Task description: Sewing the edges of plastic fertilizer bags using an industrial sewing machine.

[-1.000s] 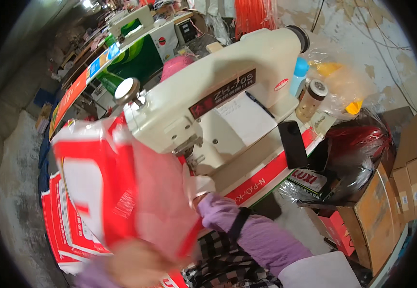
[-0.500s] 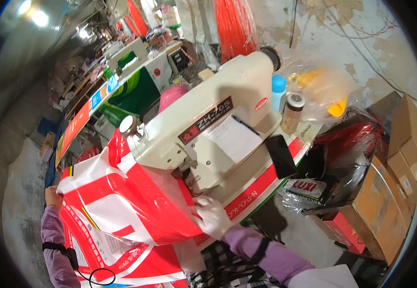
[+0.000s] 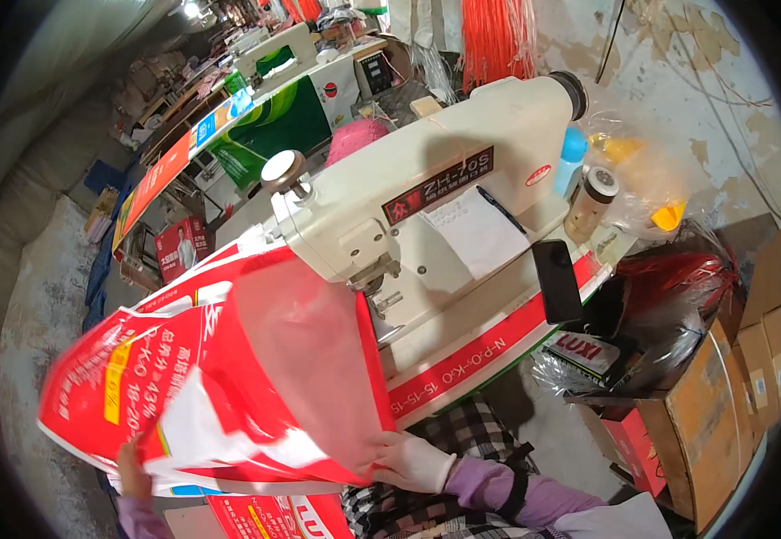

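A large red-and-white printed plastic sack point(image 3: 265, 386) spreads from the sewing machine's needle area towards me, its left part lifted and folded. My left hand point(image 3: 132, 472), partly hidden, pinches the sack's near edge at lower left. My right hand point(image 3: 413, 461), in a white glove, is closed on the sack's lower right corner, fingers partly hidden by the sheet. The cream sewing machine point(image 3: 346, 198) stands slantwise, and the sack's far edge lies beside its presser foot point(image 3: 381, 292). Beneath, another red-and-white sack point(image 3: 274, 516) lies at my lap.
On the machine bed are a paper with a pen point(image 3: 476, 229), a black phone point(image 3: 556, 280), a tumbler point(image 3: 591, 205) and a blue bottle point(image 3: 570, 160). Cardboard boxes point(image 3: 701, 418) stand at right. Red strands point(image 3: 497, 45) hang behind; a second machine point(image 3: 274, 54) stands farther back.
My left hand has moved down and nearer, swinging the sack's left part round towards me. My right hand has dropped slightly along the sack's edge. The head view has shifted a little.
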Motion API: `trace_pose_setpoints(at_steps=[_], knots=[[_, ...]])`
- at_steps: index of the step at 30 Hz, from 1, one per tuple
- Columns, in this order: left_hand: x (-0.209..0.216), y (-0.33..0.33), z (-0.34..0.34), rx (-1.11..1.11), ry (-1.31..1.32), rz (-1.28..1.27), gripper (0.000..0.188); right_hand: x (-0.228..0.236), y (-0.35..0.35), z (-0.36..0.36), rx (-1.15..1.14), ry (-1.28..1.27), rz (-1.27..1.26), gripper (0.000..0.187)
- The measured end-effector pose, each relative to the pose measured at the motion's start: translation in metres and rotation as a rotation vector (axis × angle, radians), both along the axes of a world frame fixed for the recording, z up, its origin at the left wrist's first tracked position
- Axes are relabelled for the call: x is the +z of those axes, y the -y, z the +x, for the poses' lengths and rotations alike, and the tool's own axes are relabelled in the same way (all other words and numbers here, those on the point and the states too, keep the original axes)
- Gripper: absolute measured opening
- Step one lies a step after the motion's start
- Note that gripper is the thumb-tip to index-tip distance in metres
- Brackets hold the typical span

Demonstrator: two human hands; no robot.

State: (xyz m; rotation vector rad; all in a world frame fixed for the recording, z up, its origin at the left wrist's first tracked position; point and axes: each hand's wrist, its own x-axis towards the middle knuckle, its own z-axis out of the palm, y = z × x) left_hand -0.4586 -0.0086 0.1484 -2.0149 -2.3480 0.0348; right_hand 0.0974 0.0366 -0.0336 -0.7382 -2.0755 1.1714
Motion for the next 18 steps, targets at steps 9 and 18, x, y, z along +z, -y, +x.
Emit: trace_pose_setpoints(at_steps=[9, 18], knots=[[-0.075, -0.115, 0.465, -0.863, 0.705, -0.074, 0.048, -0.056, 0.015, 0.0, -0.07, 0.218, 0.112, 0.031], [-0.268, -0.248, 0.337, -0.286, 1.417, -0.041, 0.046, 0.023, 0.002, 0.003, -0.158, 0.292, -0.012, 0.045]])
